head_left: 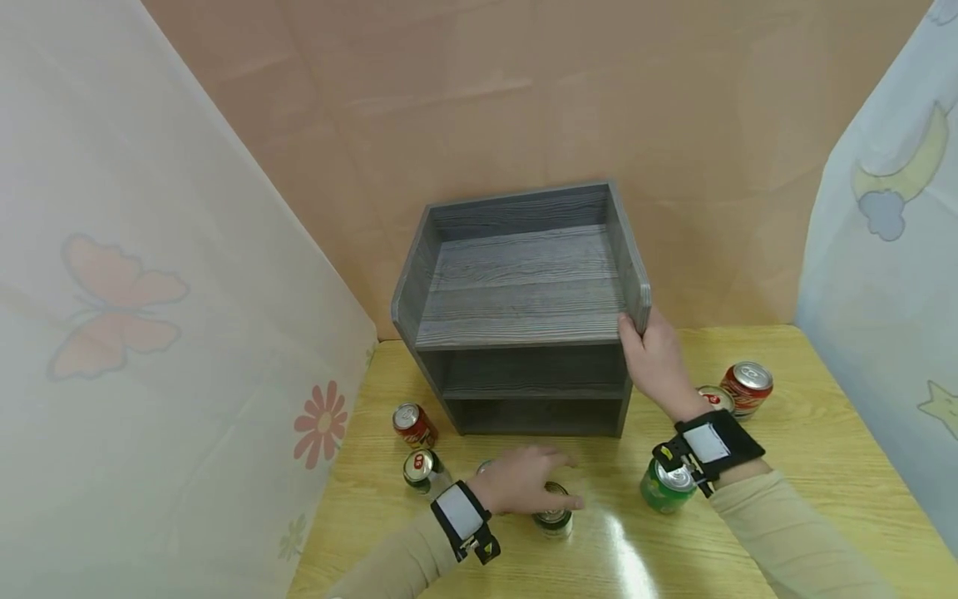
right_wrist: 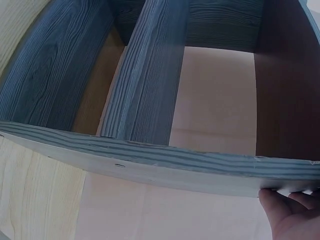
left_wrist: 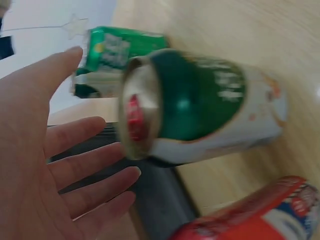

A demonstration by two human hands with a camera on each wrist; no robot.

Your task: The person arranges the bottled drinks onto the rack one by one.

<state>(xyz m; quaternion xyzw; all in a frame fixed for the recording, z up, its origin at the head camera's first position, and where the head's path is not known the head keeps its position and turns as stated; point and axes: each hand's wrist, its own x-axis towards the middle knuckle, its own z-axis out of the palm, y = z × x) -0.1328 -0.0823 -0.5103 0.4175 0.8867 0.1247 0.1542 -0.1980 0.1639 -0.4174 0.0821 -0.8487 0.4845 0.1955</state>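
Observation:
My left hand (head_left: 524, 480) reaches over a green-and-white drink can (head_left: 554, 526) standing on the table, thumb and fingers spread. In the left wrist view the can (left_wrist: 200, 107) shows its top facing the palm, the left hand (left_wrist: 55, 165) having its fingers extended beside it. My right hand (head_left: 659, 362) grips the front edge of the right side panel of a grey wood-grain shelf unit (head_left: 524, 291), thumb on the inner side. In the right wrist view the fingers (right_wrist: 280, 205) lie against that panel's outer face.
To the left of the shelf stand a red can (head_left: 415, 426) and a dark-green-topped can (head_left: 427, 472). A green can (head_left: 664, 492) is below my right wrist. Farther right, a red can (head_left: 748, 387) and another can (head_left: 716, 398) stand together. Patterned curtains (head_left: 187, 291) flank the table.

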